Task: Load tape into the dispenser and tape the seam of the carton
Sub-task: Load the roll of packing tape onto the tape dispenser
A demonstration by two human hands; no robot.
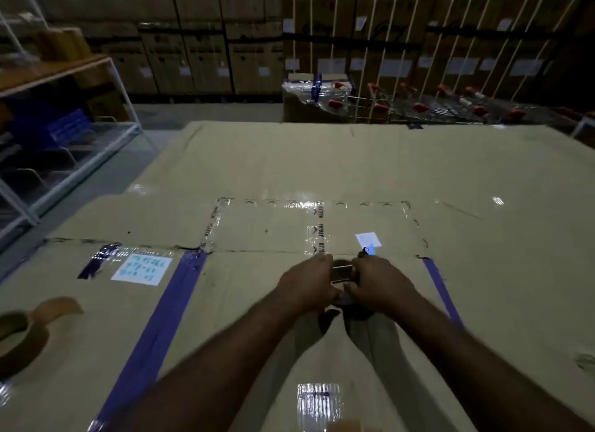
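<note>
Both hands meet over a small tape dispenser (342,272) that rests on a big brown carton (244,306), right at the carton's far edge. My left hand (310,283) grips its left side and my right hand (378,282) covers its right side; a blue tip pokes out beyond the right hand. Most of the dispenser is hidden by the fingers. A strip of clear tape (317,399) shines on the carton between my forearms. A brown tape roll (22,335) with a loose curled end lies at the carton's left edge.
Blue tape bands (154,332) and a white label (141,269) mark the carton top. More flat cartons (354,167) lie beyond. A white wire rack (64,135) stands left, stacked boxes (193,45) line the back wall, and carts with red handles (418,106) are at the back right.
</note>
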